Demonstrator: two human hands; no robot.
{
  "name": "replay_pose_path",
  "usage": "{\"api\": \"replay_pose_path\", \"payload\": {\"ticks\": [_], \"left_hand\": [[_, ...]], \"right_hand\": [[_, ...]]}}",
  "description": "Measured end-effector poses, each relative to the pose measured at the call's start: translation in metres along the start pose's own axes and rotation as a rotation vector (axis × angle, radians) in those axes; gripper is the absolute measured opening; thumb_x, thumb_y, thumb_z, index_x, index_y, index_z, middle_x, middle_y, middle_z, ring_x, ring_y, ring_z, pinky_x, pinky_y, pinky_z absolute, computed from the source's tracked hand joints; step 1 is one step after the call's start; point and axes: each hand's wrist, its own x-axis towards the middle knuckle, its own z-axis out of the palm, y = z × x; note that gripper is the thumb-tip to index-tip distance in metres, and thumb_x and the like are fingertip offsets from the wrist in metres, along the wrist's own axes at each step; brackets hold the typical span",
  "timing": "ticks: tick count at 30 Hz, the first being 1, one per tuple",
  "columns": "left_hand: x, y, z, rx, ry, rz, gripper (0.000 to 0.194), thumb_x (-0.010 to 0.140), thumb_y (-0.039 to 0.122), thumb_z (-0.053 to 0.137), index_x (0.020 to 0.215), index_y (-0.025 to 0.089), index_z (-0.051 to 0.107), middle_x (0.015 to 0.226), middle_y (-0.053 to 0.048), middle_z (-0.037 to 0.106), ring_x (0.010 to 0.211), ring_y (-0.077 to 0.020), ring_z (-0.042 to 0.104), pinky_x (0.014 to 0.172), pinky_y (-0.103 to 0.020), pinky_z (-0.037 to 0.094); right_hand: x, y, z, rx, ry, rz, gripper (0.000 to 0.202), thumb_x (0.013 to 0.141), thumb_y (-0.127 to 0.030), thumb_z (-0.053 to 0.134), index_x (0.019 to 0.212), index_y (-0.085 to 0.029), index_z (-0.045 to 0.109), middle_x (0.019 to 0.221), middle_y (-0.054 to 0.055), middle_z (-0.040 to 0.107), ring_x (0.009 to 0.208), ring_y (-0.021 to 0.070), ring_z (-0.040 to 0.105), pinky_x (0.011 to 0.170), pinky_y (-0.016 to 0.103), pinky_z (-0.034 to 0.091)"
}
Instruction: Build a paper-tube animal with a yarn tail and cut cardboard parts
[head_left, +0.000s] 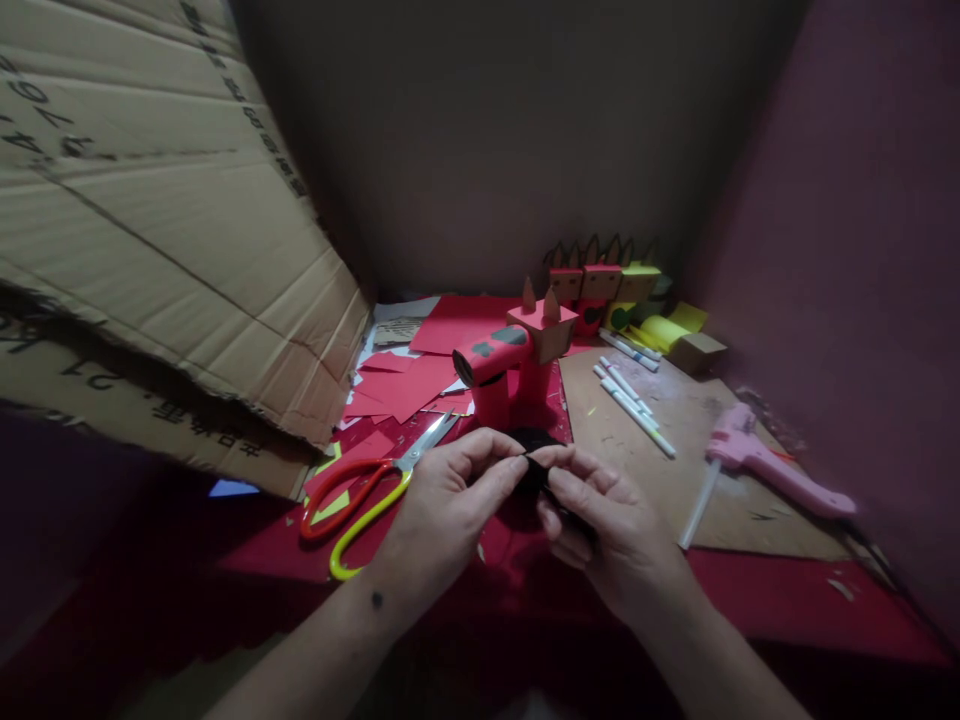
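My left hand (454,490) and my right hand (604,510) meet at the front of the red table, each with thumb and fingers pinched. Between them is a black, soft-looking piece (534,476), partly covered by the fingers; its exact kind cannot be made out. Just beyond the fingertips stands a red paper animal figure (544,330) with a box head, pointed cardboard ears and a dark-spotted tube body. To the left of my left hand lie scissors (390,470) with red and yellow handles, blades partly spread.
Red paper sheets (401,385) cover the back left. A large cardboard piece (187,230) leans at left. On a cardboard mat (720,515) at right rest several markers (637,415) and a pink glue gun (772,465). More box-headed figures (600,285) stand behind.
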Motion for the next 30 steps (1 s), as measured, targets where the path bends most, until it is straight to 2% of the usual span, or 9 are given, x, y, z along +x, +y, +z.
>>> {"api": "replay_pose_path", "payload": {"ticks": [8,12,16,18,20,22,26,28,30], "left_hand": [[-0.002,0.002,-0.014,0.34,0.08,0.137,0.011,0.082,0.026,0.053,0.078,0.018,0.059,0.067,0.004,0.054,0.064,-0.0091,0.046,0.059,-0.019,0.037],[-0.003,0.005,-0.02,0.493,0.063,0.184,0.013,0.084,0.028,0.051,0.078,0.019,0.058,0.067,0.004,0.054,0.063,-0.0093,0.047,0.058,-0.02,0.036],[-0.003,0.01,-0.023,0.618,0.001,0.258,0.013,0.085,0.025,0.049,0.077,0.019,0.057,0.068,0.003,0.055,0.062,-0.0091,0.049,0.058,-0.02,0.037],[-0.003,0.014,-0.023,0.688,-0.031,0.3,0.011,0.085,0.023,0.049,0.078,0.019,0.057,0.067,0.004,0.056,0.06,-0.0083,0.049,0.058,-0.02,0.036],[-0.003,0.018,-0.022,0.757,-0.068,0.336,0.01,0.085,0.02,0.049,0.079,0.019,0.058,0.068,0.004,0.056,0.06,-0.0078,0.049,0.057,-0.019,0.036],[-0.003,0.022,-0.019,0.811,-0.124,0.372,0.01,0.085,0.019,0.049,0.08,0.019,0.058,0.07,0.004,0.057,0.061,-0.0076,0.05,0.058,-0.019,0.035],[-0.006,0.027,-0.013,0.861,-0.218,0.455,0.011,0.086,0.017,0.046,0.081,0.018,0.056,0.074,0.003,0.057,0.063,-0.0076,0.05,0.058,-0.019,0.035],[-0.006,0.028,-0.012,0.909,-0.23,0.452,0.013,0.086,0.016,0.045,0.078,0.017,0.055,0.071,0.002,0.056,0.061,-0.0085,0.049,0.056,-0.02,0.034],[-0.005,0.028,-0.012,0.964,-0.238,0.414,0.013,0.084,0.016,0.046,0.075,0.017,0.055,0.068,0.002,0.055,0.059,-0.0094,0.048,0.054,-0.021,0.033]], "right_hand": [[-0.016,-0.011,-0.024,-0.094,0.094,0.059,0.014,0.074,-0.026,0.064,0.083,-0.016,0.061,0.049,-0.004,0.053,0.034,0.0007,0.027,0.034,0.015,0.017],[-0.023,-0.018,-0.039,-0.262,0.184,0.028,0.017,0.074,-0.031,0.065,0.083,-0.018,0.061,0.051,-0.004,0.053,0.036,0.002,0.029,0.035,0.016,0.019],[-0.029,-0.028,-0.04,-0.64,0.507,-0.265,0.017,0.076,-0.032,0.063,0.089,-0.021,0.062,0.065,-0.002,0.055,0.048,0.0048,0.04,0.042,0.017,0.029],[-0.032,-0.032,-0.032,-0.764,0.557,-0.4,0.014,0.078,-0.03,0.061,0.09,-0.023,0.062,0.066,-0.003,0.053,0.052,0.0065,0.042,0.047,0.018,0.034],[-0.034,-0.035,-0.02,-0.818,0.455,-0.443,0.014,0.08,-0.028,0.058,0.093,-0.024,0.061,0.065,-0.003,0.051,0.054,0.0078,0.043,0.049,0.018,0.036],[-0.034,-0.037,-0.007,-0.861,0.264,-0.417,0.019,0.081,-0.025,0.056,0.099,-0.026,0.06,0.068,-0.003,0.051,0.056,0.0086,0.045,0.052,0.019,0.039],[-0.026,-0.035,0.013,-0.963,-0.028,-0.33,0.04,0.079,-0.018,0.056,0.118,-0.026,0.051,0.092,0.0,0.057,0.07,0.0104,0.051,0.066,0.022,0.043],[-0.021,-0.033,0.016,-0.988,-0.137,-0.266,0.03,0.082,-0.016,0.051,0.112,-0.023,0.054,0.087,0.0,0.057,0.075,0.0116,0.052,0.069,0.023,0.042],[-0.017,-0.03,0.015,-1.007,-0.182,-0.196,0.015,0.086,-0.018,0.045,0.093,-0.019,0.059,0.072,-0.002,0.053,0.066,0.0106,0.048,0.061,0.022,0.039]]}}
